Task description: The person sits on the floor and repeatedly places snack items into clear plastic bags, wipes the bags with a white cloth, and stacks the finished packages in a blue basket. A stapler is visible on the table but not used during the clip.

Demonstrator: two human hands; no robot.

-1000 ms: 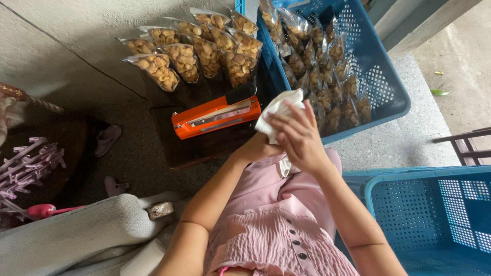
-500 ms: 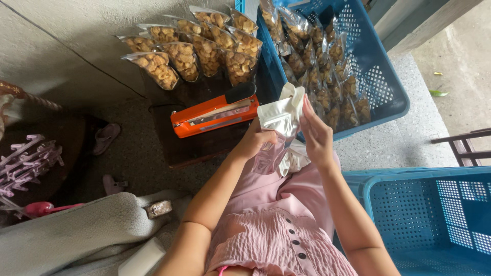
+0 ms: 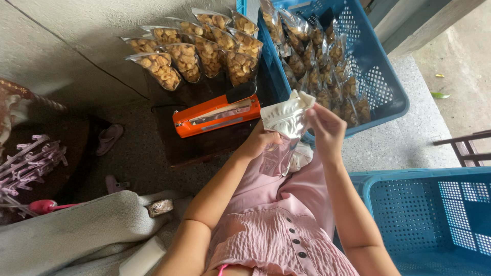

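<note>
Both hands hold one empty silver foil pouch (image 3: 286, 122) above the lap, just near of the orange heat sealer (image 3: 217, 115). The left hand (image 3: 261, 145) has its fingers closed around the pouch's lower left edge; the right hand (image 3: 327, 130) pinches the right edge near the open mouth, which stands up and flares slightly. Under it, on the pink dress (image 3: 276, 225), lies what looks like more pouches of the same kind.

The pouch looks very light, thin and crinkly, with a slick surface, so it would likely crumple or slide under a loose grip; pinching the side seams or the top rim seems the surest hold.

Far left, filled snack bags (image 3: 194, 53) lie in rows on the floor. More stand packed in the far blue crate (image 3: 394, 97); another blue crate (image 3: 434, 220) sits near right.
</note>
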